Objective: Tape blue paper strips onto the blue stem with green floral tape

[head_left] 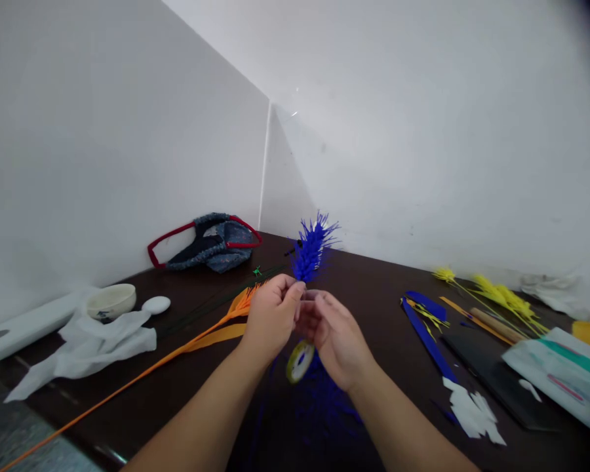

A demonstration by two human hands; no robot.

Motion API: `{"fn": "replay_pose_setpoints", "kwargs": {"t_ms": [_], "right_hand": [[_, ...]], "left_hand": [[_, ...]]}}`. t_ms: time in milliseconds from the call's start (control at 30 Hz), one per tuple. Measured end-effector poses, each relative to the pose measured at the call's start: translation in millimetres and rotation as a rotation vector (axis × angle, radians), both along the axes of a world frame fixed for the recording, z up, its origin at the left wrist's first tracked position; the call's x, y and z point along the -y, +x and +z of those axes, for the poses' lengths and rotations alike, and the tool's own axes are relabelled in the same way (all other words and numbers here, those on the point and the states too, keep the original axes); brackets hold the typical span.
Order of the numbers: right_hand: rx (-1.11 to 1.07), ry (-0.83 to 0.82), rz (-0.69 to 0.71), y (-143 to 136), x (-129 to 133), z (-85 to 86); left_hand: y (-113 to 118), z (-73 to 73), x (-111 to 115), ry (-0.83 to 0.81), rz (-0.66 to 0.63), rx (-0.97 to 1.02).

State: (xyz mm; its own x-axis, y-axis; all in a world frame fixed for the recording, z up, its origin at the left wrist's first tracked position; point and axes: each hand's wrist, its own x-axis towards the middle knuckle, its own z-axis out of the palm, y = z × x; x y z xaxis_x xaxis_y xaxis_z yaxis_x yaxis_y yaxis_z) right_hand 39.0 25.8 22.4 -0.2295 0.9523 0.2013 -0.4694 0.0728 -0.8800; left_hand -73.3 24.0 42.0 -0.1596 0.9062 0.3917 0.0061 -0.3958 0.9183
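A blue paper wheat ear [311,252] with bristly tips stands upright above my hands in the middle of the view. My left hand [274,313] is closed, thumb and fingers pinched around its base. Close against it, my right hand [335,334] has its fingers curled in at the same spot; what they pinch is too small and blurred to tell. A yellowish roll of tape [299,362] shows just below, between the two hands; whether it hangs or lies on the table I cannot tell. Blue paper scraps [324,403] lie beneath, in shadow.
An orange paper stalk [177,351] lies at left, near a bowl [112,300], white tissue [105,334] and a white lid-like disc [156,305]. A denim bag [221,244] sits behind. At right are blue strips [430,341], yellow ears [509,298] and a black flat object [496,380].
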Motion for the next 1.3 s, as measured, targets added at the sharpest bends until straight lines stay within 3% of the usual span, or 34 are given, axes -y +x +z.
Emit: {"fn": "replay_pose_setpoints", "kwargs": {"t_ms": [67, 200, 467, 733, 867, 1067, 1300], "right_hand": [[-0.006, -0.014, 0.066, -4.2, 6.1, -0.7], [0.069, 0.021, -0.009, -4.8, 10.6, 5.9], [0.041, 0.011, -0.050, -5.0, 8.1, 7.4], [0.129, -0.019, -0.183, -1.7, 4.9, 7.1], [0.105, -0.024, -0.271, -2.9, 2.7, 5.4], [0.048, 0.004, -0.260, -2.2, 1.6, 6.0], [-0.021, -0.131, -0.161, 0.8, 1.4, 10.2]], "left_hand": [[-4.0, 4.5, 1.2, 0.047, 0.106, -0.230], [-5.2, 8.2, 2.0, 0.080, 0.189, -0.458], [-5.2, 2.4, -2.3, -0.035, 0.041, -0.398], [-6.9, 0.0, -3.7, -0.022, 0.080, -0.517], [-5.4, 0.2, -1.8, -0.009, 0.076, -0.510], [-4.1, 0.9, 0.4, -0.019, 0.046, -0.456], [-0.9, -5.4, -1.9, -0.148, -0.254, -0.072]]}}
